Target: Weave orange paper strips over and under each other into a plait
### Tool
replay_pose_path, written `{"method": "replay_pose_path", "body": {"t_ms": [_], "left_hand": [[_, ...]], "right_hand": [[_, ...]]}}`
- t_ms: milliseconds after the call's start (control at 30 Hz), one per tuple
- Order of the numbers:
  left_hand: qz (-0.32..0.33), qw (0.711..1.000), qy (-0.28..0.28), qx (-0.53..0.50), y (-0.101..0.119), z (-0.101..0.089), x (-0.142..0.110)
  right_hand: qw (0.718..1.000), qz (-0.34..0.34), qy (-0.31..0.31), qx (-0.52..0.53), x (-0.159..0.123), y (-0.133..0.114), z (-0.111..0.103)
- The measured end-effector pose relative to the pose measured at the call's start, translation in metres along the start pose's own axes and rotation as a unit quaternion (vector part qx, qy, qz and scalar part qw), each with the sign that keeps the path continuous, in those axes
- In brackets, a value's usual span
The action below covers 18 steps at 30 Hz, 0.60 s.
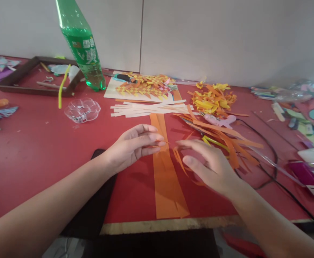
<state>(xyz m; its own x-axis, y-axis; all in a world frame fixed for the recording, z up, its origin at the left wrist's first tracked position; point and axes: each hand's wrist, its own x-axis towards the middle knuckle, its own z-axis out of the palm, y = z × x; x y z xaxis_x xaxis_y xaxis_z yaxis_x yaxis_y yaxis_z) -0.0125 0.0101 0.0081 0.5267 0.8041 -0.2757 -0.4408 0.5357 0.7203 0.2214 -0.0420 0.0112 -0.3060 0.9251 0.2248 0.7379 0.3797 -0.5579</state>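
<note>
My left hand (135, 145) hovers over the red table (38, 150) with its fingers together, their tips pinching a thin orange paper sliver (164, 142) above a long orange paper strip (166, 179). My right hand (209, 165) is blurred, fingers stretched out low over loose orange strips (226, 139), its fingertips close to the left hand's. A woven orange and yellow paper mat (143, 86) lies on a white sheet further back. Cream paper strips (148, 108) lie in front of it.
A green plastic bottle (83, 46) stands at the back left beside a dark wooden frame (19, 77). A clear plastic piece (81, 109), a heap of yellow and orange scraps (213, 98), a pink glue gun (218, 121) with black cable, and a magenta tool (310, 175) lie about.
</note>
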Motion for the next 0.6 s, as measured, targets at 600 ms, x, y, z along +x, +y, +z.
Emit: {"method": "replay_pose_path", "body": {"t_ms": [600], "left_hand": [[0.001,0.998,-0.038,-0.049,0.002,-0.004,0.001]], "right_hand": [[0.887,0.165,0.095,-0.422,0.018,0.011,-0.106]]}}
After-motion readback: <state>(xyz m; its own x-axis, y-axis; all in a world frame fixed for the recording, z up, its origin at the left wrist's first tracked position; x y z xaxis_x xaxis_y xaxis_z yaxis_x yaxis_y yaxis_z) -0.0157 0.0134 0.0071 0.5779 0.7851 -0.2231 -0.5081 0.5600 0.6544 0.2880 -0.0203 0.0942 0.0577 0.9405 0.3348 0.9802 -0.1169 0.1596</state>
